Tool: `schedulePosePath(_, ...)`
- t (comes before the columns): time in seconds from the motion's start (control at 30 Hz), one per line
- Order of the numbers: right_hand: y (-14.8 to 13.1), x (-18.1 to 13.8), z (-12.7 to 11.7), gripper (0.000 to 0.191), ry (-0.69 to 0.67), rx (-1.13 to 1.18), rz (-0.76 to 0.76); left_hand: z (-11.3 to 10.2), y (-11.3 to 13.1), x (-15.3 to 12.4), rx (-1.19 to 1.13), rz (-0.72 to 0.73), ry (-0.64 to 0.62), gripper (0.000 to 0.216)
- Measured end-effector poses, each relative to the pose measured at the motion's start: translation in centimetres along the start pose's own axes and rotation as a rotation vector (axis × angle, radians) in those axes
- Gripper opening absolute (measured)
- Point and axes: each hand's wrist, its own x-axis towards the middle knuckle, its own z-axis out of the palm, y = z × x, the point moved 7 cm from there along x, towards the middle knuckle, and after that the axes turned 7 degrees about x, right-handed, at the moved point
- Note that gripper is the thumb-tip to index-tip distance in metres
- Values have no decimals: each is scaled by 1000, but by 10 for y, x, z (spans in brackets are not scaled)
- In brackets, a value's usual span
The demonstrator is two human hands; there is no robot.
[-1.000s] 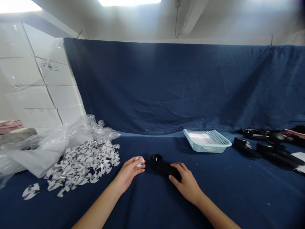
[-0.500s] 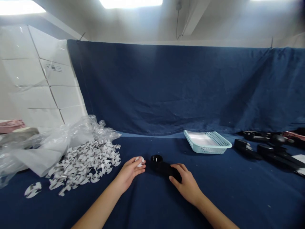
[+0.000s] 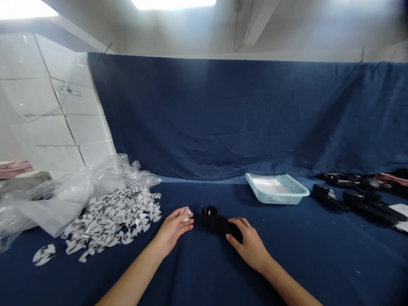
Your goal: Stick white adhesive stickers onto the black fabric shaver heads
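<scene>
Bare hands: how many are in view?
2: low left of centre, the left hand holds a small rounded white piece; low right of centre, the right hand holds a long black object. None appears hidden.

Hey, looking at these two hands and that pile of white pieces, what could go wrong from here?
The left hand has the white piece only at its fingertips, so it might slip.

The right hand grips the black part near one end, so a push on the round cup at the other could swivel it.

Clear plastic lies against the pile; a tug might scatter pieces.
</scene>
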Motion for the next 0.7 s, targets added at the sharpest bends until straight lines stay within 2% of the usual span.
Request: schedulePosePath(0.7,1,-1,0,39,0,-4,9,-2,-1,0,-1,-13,62,19)
